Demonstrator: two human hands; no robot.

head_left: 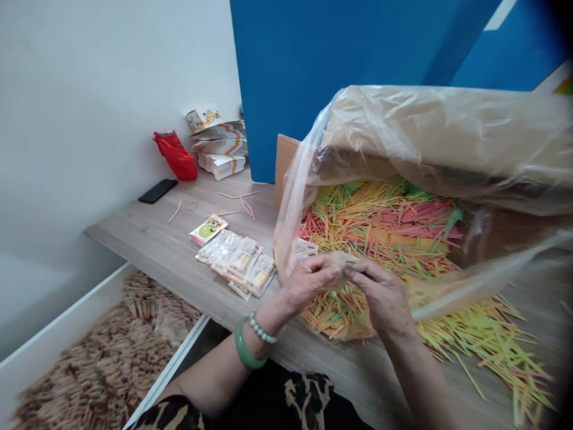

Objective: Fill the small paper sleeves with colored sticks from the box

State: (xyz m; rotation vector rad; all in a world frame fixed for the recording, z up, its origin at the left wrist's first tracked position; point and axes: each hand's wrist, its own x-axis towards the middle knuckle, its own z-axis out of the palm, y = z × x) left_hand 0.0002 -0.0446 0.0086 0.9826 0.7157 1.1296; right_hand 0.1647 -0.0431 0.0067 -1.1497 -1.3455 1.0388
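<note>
My left hand and my right hand meet in front of the lined box. Both are closed, pinching a small clear plastic bag between the fingertips; what is inside it cannot be made out. Right behind them lie many thin sticks in yellow, orange, pink and green, heaped in a large clear plastic liner. Left of my hands, several small clear packets with orange-patterned edges overlap on the table. A little stack of printed cards touches their far side.
Loose yellow sticks spill over the table at right. A cardboard box surrounds the liner. Farther left are a black phone, a red bag and stacked folded cartons. Below left, an open white drawer holds many small bundles.
</note>
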